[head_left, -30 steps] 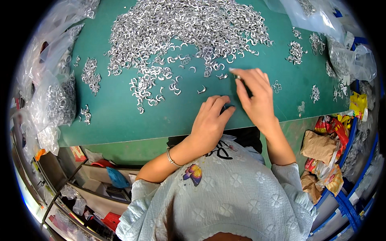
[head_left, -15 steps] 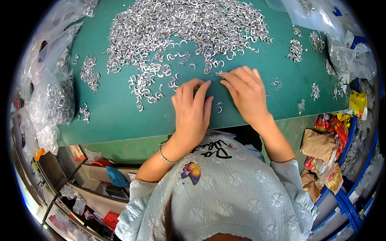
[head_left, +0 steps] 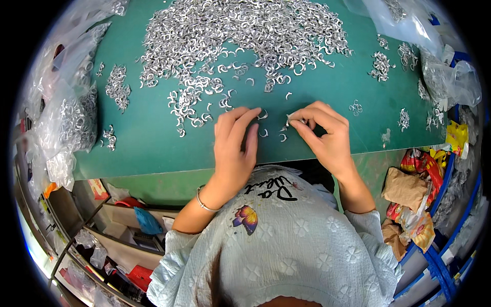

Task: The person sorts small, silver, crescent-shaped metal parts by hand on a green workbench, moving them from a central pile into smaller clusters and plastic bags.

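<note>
A large pile of small silver crescent-shaped metal pieces (head_left: 240, 30) covers the far part of the green table. My left hand (head_left: 232, 146) is at the near middle with thumb and forefinger apart. Its forefinger tip is beside a loose crescent piece (head_left: 263, 114); whether they touch I cannot tell. To its right, my right hand (head_left: 327, 134) pinches a small silver crescent piece (head_left: 288, 122) between thumb and fingertips, partly hidden by the fingers. Between the hands lie a few single crescents, one of them a loose piece (head_left: 283, 137) near my right thumb.
Small heaps of pieces lie at the left (head_left: 117, 88) and right (head_left: 380, 66) of the green table (head_left: 153, 158). Clear plastic bags of pieces stand along the left edge (head_left: 71, 123) and right edge (head_left: 434, 71). Shelves and wrapped packages (head_left: 406, 187) are below the table.
My right hand has drawn back toward the near edge with a crescent piece in its pinch. My left hand has shifted slightly left, and more loose crescents show between the hands.
</note>
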The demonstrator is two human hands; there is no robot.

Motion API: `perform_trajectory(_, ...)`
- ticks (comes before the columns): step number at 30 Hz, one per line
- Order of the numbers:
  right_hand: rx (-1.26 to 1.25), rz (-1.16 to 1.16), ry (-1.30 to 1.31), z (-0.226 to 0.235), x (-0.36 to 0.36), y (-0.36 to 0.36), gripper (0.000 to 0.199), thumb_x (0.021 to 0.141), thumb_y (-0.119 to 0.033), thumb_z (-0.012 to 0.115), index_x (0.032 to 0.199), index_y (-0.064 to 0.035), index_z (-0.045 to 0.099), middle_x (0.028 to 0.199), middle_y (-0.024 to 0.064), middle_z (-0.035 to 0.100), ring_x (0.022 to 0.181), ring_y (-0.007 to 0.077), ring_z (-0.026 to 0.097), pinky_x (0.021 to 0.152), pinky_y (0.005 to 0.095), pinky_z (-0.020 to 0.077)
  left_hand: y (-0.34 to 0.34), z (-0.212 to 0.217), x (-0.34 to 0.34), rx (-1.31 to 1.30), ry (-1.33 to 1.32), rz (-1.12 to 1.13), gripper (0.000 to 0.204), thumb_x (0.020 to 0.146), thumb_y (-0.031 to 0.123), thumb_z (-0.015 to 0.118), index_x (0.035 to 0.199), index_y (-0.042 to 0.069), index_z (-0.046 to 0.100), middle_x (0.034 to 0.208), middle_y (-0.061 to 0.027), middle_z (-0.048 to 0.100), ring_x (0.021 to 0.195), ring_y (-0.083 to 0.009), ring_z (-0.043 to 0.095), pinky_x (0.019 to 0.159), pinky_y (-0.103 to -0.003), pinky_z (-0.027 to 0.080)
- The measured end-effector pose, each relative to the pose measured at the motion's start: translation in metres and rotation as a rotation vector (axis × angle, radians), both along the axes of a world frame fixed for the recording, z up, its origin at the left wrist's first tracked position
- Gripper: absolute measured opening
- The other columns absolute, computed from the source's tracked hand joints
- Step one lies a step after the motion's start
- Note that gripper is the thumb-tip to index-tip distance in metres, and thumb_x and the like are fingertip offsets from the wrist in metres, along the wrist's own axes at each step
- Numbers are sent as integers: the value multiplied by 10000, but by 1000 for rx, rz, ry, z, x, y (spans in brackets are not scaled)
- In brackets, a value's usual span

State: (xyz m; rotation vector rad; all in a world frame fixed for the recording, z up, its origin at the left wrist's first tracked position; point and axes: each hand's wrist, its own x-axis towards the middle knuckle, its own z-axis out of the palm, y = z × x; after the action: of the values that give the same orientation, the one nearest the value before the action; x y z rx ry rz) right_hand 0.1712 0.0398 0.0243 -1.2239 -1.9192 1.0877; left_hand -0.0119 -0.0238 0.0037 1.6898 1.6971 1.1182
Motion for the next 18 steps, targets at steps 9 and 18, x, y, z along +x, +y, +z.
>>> perform_trajectory(9, 61, 215, 125, -2, -12, -8, 146, 789, -8, 714, 933, -27, 703, 811, 71, 642, 752, 252, 609, 713, 344, 458, -24, 3, -10, -592, -1153, -110, 275, 954, 35, 591, 1207, -72, 595, 992, -113, 678, 771, -130, 612, 686, -247, 509)
perform_trajectory(18, 527, 311, -310, -21, -32, 12, 226, 757, -43, 717, 980, -43, 680, 782, 55, 587, 744, 237, 559, 645, 371, 391, -28, 7, -18, -550, -1203, 20, 277, 1003, 68, 493, 1220, -86, 570, 1032, -178, 679, 848, -192, 677, 799, -313, 565)
